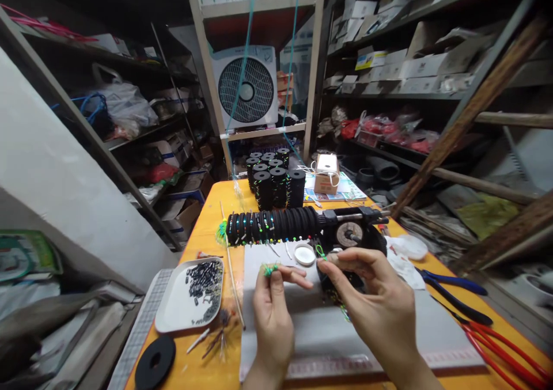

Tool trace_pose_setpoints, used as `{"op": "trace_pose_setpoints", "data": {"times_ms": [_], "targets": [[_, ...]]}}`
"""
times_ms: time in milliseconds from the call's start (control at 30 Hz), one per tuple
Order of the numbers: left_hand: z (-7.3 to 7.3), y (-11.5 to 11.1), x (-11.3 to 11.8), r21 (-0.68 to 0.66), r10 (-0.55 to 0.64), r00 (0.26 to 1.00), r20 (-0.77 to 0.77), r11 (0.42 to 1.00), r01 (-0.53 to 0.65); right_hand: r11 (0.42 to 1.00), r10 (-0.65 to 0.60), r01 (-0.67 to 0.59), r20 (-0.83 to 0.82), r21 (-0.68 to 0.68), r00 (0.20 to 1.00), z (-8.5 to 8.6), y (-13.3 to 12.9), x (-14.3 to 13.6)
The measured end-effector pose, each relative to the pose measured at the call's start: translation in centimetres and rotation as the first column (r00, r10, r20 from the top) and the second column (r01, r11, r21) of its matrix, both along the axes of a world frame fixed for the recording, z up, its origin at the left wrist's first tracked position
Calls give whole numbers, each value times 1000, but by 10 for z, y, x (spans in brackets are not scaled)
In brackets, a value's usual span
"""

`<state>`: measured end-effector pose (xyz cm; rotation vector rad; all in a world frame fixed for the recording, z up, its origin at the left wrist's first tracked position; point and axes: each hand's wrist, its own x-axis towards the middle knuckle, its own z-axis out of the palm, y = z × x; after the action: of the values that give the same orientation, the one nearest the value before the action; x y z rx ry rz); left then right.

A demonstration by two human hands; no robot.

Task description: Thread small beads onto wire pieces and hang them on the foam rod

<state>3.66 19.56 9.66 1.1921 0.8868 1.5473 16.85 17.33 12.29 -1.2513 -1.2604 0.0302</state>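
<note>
My left hand (273, 309) pinches a small bundle of green line (270, 269) between thumb and index finger above the white board (302, 335). To its right, my right hand (375, 298) is closed at the fingertips on a thin green loop (320, 252). Just beyond both hands lies a black ribbed roll (272, 224) with small coloured beads and pieces along it, joined to a dark device with a round dial (349, 234). A small round white lid (305, 254) rests between the hands and the roll.
A white tray (162, 315) of small black parts sits at left, near a black foam disc (155, 361). Blue-handled pliers (458, 283) and red-handled tool (510, 349) lie at right. Black spools (276, 182) stand behind, below a box fan (246, 90).
</note>
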Motion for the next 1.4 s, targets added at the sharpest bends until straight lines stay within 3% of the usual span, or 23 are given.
{"op": "trace_pose_setpoints", "data": {"times_ms": [133,367,500,633,700,833,1033,1233,1400], "targets": [[-14,-2,2,-20,-35,996,78,999,37,1000,-24,24,8,4,1000,-1,6,2],[-13,-7,0,-32,-56,994,89,998,59,998,-50,52,52,-37,997,1,19,5],[-16,-6,0,-72,-99,992,75,992,104,999,-6,14,172,-44,985,-4,9,7],[-19,-6,1,-115,-119,990,71,985,127,997,-62,47,296,59,953,-9,-5,1],[-20,-7,0,-135,-109,993,52,984,115,999,9,-19,333,29,943,-10,-8,-6],[-23,-9,-1,-163,-64,998,-11,985,61,968,238,-217,179,-128,955,-8,-6,-21],[-21,-11,-1,-174,-45,999,-29,984,39,939,330,-327,11,-108,944,-6,-3,-29],[-17,-2,-1,-207,-50,978,203,974,93,962,232,-246,-121,-120,965,-2,5,-21],[-20,-1,-3,-183,-35,973,230,980,78,979,152,-170,-145,-115,978,8,22,-16]]}}
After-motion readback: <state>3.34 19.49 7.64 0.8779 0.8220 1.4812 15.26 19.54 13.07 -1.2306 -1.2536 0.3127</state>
